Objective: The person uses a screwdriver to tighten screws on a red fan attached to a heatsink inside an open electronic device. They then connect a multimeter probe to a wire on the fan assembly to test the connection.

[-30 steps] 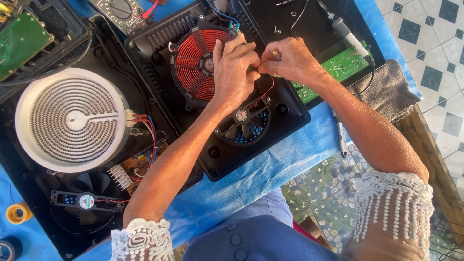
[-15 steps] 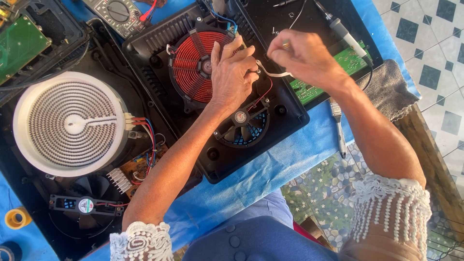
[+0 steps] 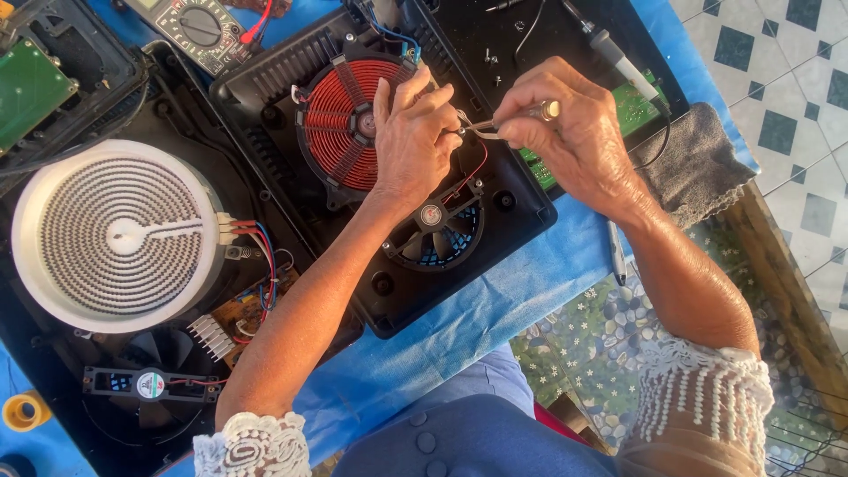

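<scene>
Two small round stickers show here: one sits in the middle of the black fan (image 3: 433, 225) in the open cooker (image 3: 389, 291), and one on the loose fan (image 3: 148, 385) at the bottom left. A green board (image 3: 26, 93) lies at the top left. A yellow tape roll (image 3: 24, 411) sits at the left edge.

Half a second ago the right hand was lifted higher and farther from the left. Now it has come down close beside it.

The left hand (image 3: 411, 141) lies flat and loose on the red coil (image 3: 340, 124), fingertips touching a small wire end. The right hand (image 3: 574, 132) is curled shut, pinching silver tweezers (image 3: 484, 128) whose tip meets that wire, just above the fan.
</scene>
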